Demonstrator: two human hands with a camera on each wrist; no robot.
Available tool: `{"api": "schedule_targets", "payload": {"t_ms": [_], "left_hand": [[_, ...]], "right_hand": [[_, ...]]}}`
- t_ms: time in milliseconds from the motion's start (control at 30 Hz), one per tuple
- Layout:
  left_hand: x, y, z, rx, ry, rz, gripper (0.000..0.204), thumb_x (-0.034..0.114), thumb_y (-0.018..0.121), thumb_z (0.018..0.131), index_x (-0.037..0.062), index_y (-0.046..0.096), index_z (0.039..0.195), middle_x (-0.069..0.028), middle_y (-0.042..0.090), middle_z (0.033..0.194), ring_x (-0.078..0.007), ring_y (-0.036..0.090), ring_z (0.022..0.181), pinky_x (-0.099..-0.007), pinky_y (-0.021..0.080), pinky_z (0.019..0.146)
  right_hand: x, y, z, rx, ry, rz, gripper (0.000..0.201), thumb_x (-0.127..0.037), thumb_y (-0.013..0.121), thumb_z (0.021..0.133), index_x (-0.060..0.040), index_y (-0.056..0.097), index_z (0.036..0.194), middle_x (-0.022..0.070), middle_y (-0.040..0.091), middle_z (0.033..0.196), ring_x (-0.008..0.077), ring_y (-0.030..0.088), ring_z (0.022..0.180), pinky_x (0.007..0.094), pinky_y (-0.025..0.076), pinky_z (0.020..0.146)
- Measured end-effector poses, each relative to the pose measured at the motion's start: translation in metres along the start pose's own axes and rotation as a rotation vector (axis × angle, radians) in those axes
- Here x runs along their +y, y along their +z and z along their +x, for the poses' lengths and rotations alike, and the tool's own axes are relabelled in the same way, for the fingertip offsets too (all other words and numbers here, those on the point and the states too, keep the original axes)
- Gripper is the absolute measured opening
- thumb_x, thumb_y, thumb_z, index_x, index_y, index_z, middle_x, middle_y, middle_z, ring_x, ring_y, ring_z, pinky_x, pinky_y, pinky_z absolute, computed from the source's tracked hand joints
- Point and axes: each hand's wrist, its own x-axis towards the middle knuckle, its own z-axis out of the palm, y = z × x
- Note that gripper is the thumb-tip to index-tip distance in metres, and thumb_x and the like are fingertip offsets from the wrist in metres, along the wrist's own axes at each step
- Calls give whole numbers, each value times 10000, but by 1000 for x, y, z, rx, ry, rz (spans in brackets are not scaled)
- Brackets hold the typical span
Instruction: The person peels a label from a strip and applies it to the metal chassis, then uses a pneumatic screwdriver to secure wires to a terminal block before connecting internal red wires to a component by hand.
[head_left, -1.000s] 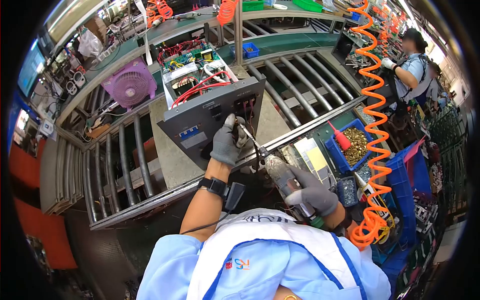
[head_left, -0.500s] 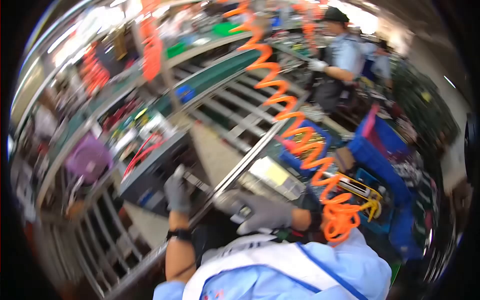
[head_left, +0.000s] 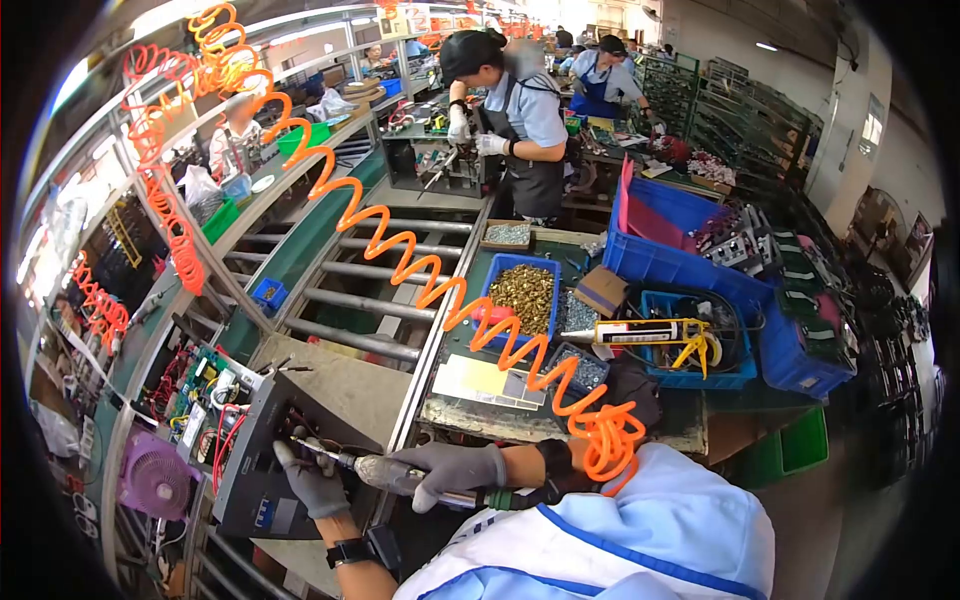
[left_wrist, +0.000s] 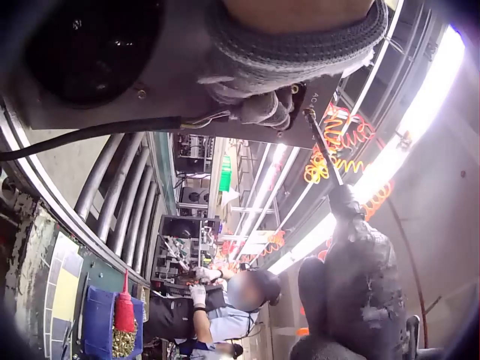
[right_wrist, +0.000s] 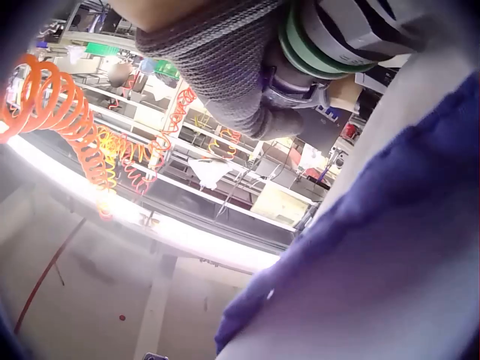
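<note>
My gloved left hand point(head_left: 315, 487) is at the dark front panel point(head_left: 252, 478) of a metal electrical cabinet with red wires and circuit boards behind. In the left wrist view its fingers curl where the bared wires of a black cable point(left_wrist: 90, 135) run in under them. My gloved right hand point(head_left: 458, 468) grips an air screwdriver point(head_left: 388, 475), held nearly level in the head view. The long bit of the screwdriver point(left_wrist: 364, 274) points at the panel beside the left fingertips. In the right wrist view, the right glove point(right_wrist: 225, 75) wraps the tool near its green ring point(right_wrist: 289, 49).
An orange coiled hose point(head_left: 425, 262) stretches across the head view. On the side bench stand a blue bin point(head_left: 555, 300) of brass-coloured parts, a caulking gun point(head_left: 640, 330) and larger blue crates point(head_left: 655, 215). Roller conveyor point(head_left: 350, 305) runs beyond the cabinet, where another worker point(head_left: 520, 110) stands. A purple fan point(head_left: 155, 475) is at left.
The head view has swung right, with blur midway, so the cabinet now sits lower left and more of the worker and bench shows. Both hands stay by the panel, the right still gripping the screwdriver.
</note>
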Motion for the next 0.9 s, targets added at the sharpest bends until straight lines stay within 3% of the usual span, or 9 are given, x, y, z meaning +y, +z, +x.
{"api": "schedule_targets", "payload": {"t_ms": [200, 233, 333, 533, 567, 633, 733, 867, 900], "left_hand": [[-6, 6, -19, 221, 143, -370, 453, 376, 309, 925, 1, 510, 1081, -130, 583, 972, -175, 548, 715, -220, 421, 515], [-16, -27, -14, 74, 207, -373, 387, 302, 368, 923, -20, 509, 1086, -145, 574, 1047, -212, 559, 793, -257, 442, 601], [-22, -48, -9, 210, 86, -329, 286, 198, 432, 911, -16, 523, 1078, -138, 575, 1073, -195, 564, 808, -278, 439, 611], [-23, -21, -14, 757, 145, -43, 244, 241, 603, 830, 6, 592, 896, -69, 623, 770, -128, 555, 616, -225, 393, 479], [-21, -19, -18, 757, 145, -43, 244, 241, 603, 830, 6, 592, 896, -69, 623, 770, -128, 555, 616, -225, 393, 479], [-19, -13, -24, 781, 156, 745, 251, 240, 654, 802, -7, 610, 815, -41, 576, 652, -84, 449, 478, -207, 329, 432], [-19, -23, -20, 649, 255, 971, 216, 193, 624, 820, -22, 608, 812, -31, 561, 630, -70, 389, 427, -219, 308, 396], [-19, -20, -13, 480, 438, 749, 152, 124, 561, 845, -19, 609, 828, -47, 590, 667, -68, 470, 478, -209, 362, 413], [-15, -11, -12, 446, 315, 596, 142, 135, 575, 839, 0, 620, 841, -48, 613, 707, -81, 531, 523, -194, 399, 449]], "right_hand": [[-5, -5, -5, 38, -41, -29, 842, -273, 716, 560, 15, 371, 1272, 66, 520, 979, 138, 496, 887, 246, 416, 773], [-4, -6, -5, 41, -65, -32, 830, -313, 735, 560, 17, 393, 1240, 41, 503, 924, 122, 482, 844, 233, 416, 722], [-14, -3, -10, 44, -62, 12, 865, -327, 746, 556, 18, 376, 1258, 24, 491, 883, 107, 481, 805, 223, 419, 686], [-9, -5, -9, 29, -63, 2, 866, -315, 736, 565, 11, 364, 1275, 5, 466, 825, 99, 471, 754, 225, 418, 655], [-9, -5, -9, 28, -62, 2, 866, -315, 736, 565, 11, 364, 1275, 5, 466, 825, 99, 471, 754, 225, 418, 655], [-11, -6, -11, 77, -63, -39, 802, -262, 692, 552, 15, 407, 1248, 78, 553, 934, 151, 533, 825, 269, 449, 728], [-14, -7, -14, 98, -47, -102, 799, -265, 690, 549, 17, 411, 1243, 74, 550, 925, 150, 527, 838, 272, 441, 734], [-7, -12, -15, 80, -12, -202, 850, -244, 694, 568, -26, 348, 1314, 85, 529, 1057, 187, 511, 916, 297, 405, 832], [6, -15, -12, 57, -150, -221, 829, -218, 677, 582, -32, 345, 1318, 83, 519, 1086, 191, 513, 921, 305, 405, 839]]}}
